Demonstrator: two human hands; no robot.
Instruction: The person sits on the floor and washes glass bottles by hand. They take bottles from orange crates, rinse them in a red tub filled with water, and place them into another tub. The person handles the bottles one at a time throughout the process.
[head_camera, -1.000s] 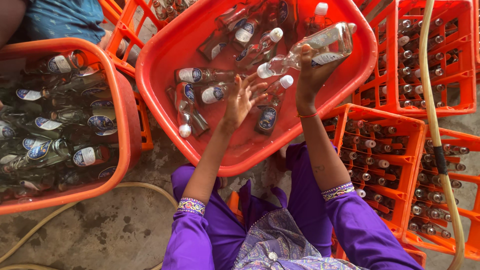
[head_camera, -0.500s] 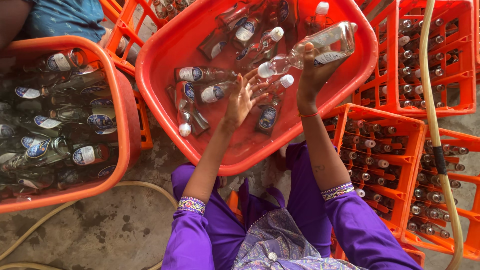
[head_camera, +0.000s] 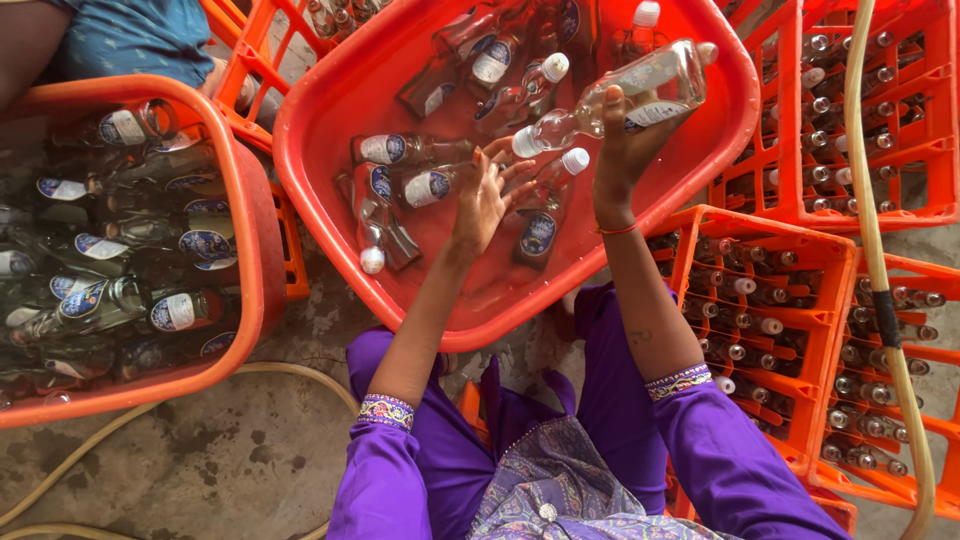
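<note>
My right hand (head_camera: 628, 140) grips a clear glass bottle (head_camera: 640, 95) by its body, held level above the red plastic basin (head_camera: 330, 110), with its white cap pointing left. My left hand (head_camera: 485, 195) hovers open over the basin, fingers spread near the cap of that bottle and above a white-capped bottle (head_camera: 545, 210) lying in the water. Several more labelled bottles (head_camera: 410, 150) lie in the basin. Purple sleeves cover both my arms.
A second red tub (head_camera: 250, 250) at the left is full of labelled bottles. Orange crates (head_camera: 790, 300) with upright bottles stand at the right and top right. A tan hose (head_camera: 885, 300) runs down the right side. Another person in blue (head_camera: 130, 40) sits at the top left.
Almost nothing differs; my right hand keeps the bottle in the same place and my left hand stays open beside it.
</note>
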